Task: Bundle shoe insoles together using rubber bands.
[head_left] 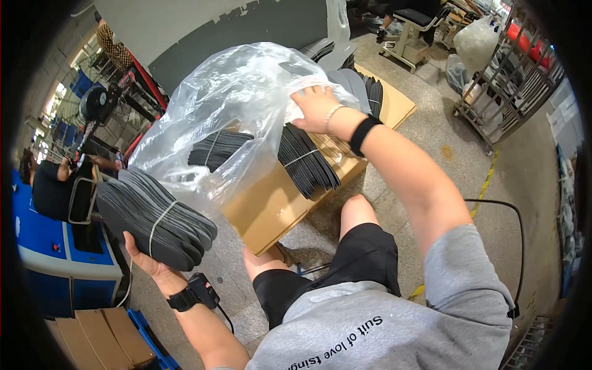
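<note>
A thick bundle of dark grey insoles [157, 219], tied round with a light band, rests in my left hand [151, 265], whose fingers grip it from below. It is held left of the flat cardboard [265, 222]. My right hand [317, 110] is spread over a large clear plastic bag [228, 80] and touches its film; whether the fingers pinch the film is hard to see. Below that hand, a banded bundle of black insoles [305, 161] lies on the cardboard. Another banded bundle [219, 150] shows partly under the bag.
More insole bundles [370, 89] stand at the cardboard's far end. A wheeled metal rack [502, 86] is at the far right, a stool [416, 18] behind. At left are a blue machine [61, 265], a seated person [52, 188] and brown cartons [105, 339].
</note>
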Demonstrator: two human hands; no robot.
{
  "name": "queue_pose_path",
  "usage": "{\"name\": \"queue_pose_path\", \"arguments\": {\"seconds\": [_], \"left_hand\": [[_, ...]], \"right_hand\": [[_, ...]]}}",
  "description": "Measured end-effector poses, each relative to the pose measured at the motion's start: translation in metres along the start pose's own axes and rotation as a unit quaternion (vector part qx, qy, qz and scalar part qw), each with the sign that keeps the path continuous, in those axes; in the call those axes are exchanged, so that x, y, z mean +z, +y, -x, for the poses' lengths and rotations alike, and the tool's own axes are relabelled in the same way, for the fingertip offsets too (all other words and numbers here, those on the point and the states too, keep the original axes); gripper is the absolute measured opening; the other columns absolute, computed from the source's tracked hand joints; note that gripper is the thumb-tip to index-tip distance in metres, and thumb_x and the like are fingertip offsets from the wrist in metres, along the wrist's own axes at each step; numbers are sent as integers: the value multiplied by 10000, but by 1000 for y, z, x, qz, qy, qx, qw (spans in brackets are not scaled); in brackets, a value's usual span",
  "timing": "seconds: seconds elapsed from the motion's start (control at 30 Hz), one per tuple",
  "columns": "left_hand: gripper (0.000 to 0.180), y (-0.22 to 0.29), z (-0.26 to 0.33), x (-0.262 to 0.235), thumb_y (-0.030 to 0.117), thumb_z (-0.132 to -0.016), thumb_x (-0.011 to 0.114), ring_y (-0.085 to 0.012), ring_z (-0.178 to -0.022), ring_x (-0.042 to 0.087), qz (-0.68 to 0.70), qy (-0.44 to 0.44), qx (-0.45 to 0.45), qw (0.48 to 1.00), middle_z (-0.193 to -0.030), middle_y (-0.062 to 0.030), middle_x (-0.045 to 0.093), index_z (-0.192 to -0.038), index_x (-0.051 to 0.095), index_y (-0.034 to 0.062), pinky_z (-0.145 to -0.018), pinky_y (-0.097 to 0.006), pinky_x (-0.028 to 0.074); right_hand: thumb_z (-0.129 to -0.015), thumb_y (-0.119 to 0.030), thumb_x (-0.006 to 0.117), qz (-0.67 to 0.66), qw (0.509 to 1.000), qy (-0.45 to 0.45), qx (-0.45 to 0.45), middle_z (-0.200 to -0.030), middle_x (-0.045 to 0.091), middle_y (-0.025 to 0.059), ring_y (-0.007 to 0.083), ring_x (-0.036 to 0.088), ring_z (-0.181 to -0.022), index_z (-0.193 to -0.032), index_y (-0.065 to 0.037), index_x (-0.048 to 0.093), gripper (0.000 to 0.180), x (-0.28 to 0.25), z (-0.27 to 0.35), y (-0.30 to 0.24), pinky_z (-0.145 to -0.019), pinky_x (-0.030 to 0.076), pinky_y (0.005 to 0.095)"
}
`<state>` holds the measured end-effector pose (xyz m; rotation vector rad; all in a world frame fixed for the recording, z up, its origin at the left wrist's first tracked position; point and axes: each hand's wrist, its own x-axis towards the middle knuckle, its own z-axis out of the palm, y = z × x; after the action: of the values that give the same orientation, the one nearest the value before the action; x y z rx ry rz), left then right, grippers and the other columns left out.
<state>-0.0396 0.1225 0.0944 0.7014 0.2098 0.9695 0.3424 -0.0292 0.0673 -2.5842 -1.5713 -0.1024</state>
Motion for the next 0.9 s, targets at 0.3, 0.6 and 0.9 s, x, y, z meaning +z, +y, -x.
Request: {"name": "queue_pose_path", "arguments": {"seconds": [0.3, 0.6, 0.9], "left_hand": [[543, 1, 12, 12, 289, -785, 584, -321, -1091, 470, -2, 26, -3, 1000, -1216, -143, 479, -1227, 420, 19, -920, -481, 390], [566, 0, 6, 13, 284, -753, 610, -326, -1021, 517, 4, 37, 3, 999, -1167, -164, 504, -1210, 431, 2, -877, -473, 437], [566, 2, 12, 10, 326, -767, 592, -297, -1013, 531, 0, 8, 66, 998, -1159, -149, 510, -1221, 423, 34, -850, -441, 467]], "right_hand": [[-785, -456, 512, -51, 999, -10, -2, -1267, 380, 206, 407, 277, -1222, -1226, -81, 419, 587, 33, -21, 5, -966, 220, 543], [-667, -454, 682, -367, 918, 96, 112, -1189, 434, 264, 407, 415, -1103, -1178, 111, 350, 831, 10, -23, 12, -908, 376, 382], [-771, -255, 572, -661, 721, 23, 207, -1003, 514, 68, 167, 493, -906, -1005, -52, 504, 317, 32, -90, -4, -665, 455, 336]]}}
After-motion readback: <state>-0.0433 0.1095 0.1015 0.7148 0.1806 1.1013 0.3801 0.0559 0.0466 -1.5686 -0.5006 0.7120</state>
